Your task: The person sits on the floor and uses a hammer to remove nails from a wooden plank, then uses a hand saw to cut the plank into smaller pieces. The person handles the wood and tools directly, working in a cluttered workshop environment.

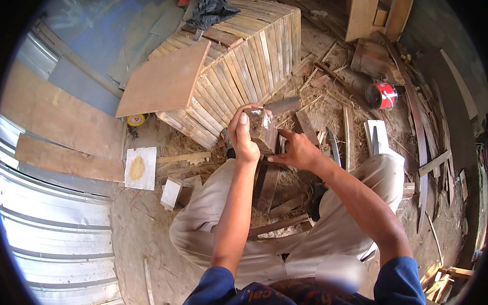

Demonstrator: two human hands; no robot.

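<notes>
A thick brown wooden block [264, 134] with white smears on its end is held up in front of me, above my crossed legs. My left hand [244, 135] wraps its left side, fingers over the far edge and thumb along the near face. On the right side my right hand [302, 151] is closed, thumb and forefinger pressed against the block's lower right edge. The block hides part of both grips. Beneath it lie dark wooden offcuts [268, 186]. A saw-like blade [334, 148] rests near my right knee.
Ahead stands a slatted wooden crate [241, 69] with a plywood sheet [166, 82] and black plastic bag [212, 12] on it. A red tin [382, 96] lies right, near long boards [415, 130]. Corrugated metal [58, 229] lines the left. Straw and scraps litter the floor.
</notes>
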